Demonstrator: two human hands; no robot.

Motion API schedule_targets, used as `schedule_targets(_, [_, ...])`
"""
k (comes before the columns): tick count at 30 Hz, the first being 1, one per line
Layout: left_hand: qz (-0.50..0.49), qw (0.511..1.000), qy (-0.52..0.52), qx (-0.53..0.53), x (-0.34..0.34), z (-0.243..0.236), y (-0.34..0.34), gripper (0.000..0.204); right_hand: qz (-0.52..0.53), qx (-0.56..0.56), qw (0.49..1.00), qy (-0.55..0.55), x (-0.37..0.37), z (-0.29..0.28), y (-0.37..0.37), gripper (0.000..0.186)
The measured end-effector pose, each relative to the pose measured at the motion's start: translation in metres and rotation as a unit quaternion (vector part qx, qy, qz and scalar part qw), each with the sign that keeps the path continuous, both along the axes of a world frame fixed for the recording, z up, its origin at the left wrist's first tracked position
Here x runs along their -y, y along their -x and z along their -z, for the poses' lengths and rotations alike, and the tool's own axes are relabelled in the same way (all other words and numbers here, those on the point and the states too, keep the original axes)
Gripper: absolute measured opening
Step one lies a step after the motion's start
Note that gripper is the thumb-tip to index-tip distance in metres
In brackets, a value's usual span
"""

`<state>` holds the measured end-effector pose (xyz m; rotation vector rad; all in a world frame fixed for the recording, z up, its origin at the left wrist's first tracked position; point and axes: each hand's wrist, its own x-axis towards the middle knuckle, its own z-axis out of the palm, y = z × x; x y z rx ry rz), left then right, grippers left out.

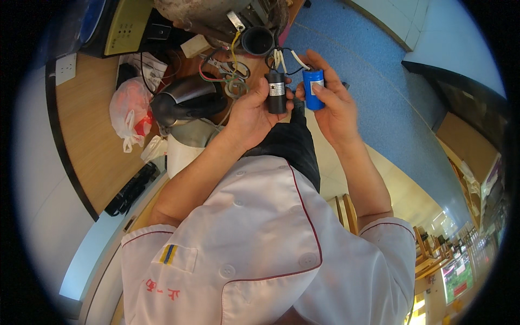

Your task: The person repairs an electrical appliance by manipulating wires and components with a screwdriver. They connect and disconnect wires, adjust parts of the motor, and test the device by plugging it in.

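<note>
My left hand (250,116) is closed around a black cylindrical capacitor (277,104) with a pale label band. Beside it, my right hand (337,111) grips a blue cylindrical capacitor (313,101), thumb lying across its small white label. Both are held upright, side by side with a narrow gap between them. White-sleeved leads (279,60) and thin dark wires rise from their tops toward a worn, dirty metal motor (203,15). A round, dark open cup (258,41) sits on the motor's near side. Some fingers are hidden behind the capacitors.
On the wooden table (86,135) at left are a black-and-silver appliance (189,100), a plastic bag with red contents (130,111) and scissors (238,68). Yellow, red and green wires (236,51) hang from the motor. Blue flooring (374,97) lies at right.
</note>
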<state>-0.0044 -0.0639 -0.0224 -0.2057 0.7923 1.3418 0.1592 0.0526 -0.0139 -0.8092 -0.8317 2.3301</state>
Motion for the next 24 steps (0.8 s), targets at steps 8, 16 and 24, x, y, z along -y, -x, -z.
schedule_targets(8, [0.057,0.973,-0.010,-0.224,0.003,0.008,-0.009,0.045,0.007,0.133,0.991,-0.033,0.013,0.023,0.009,0.053])
schedule_targets(16, [0.103,0.918,0.030,-0.383,0.001,0.017,-0.012,0.061,-0.030,0.197,0.980,-0.026,0.017,0.034,0.007,0.042])
schedule_targets(24, [0.092,0.933,0.018,-0.349,0.002,0.016,-0.017,0.078,-0.036,0.185,0.982,-0.016,0.014,0.033,0.010,0.040])
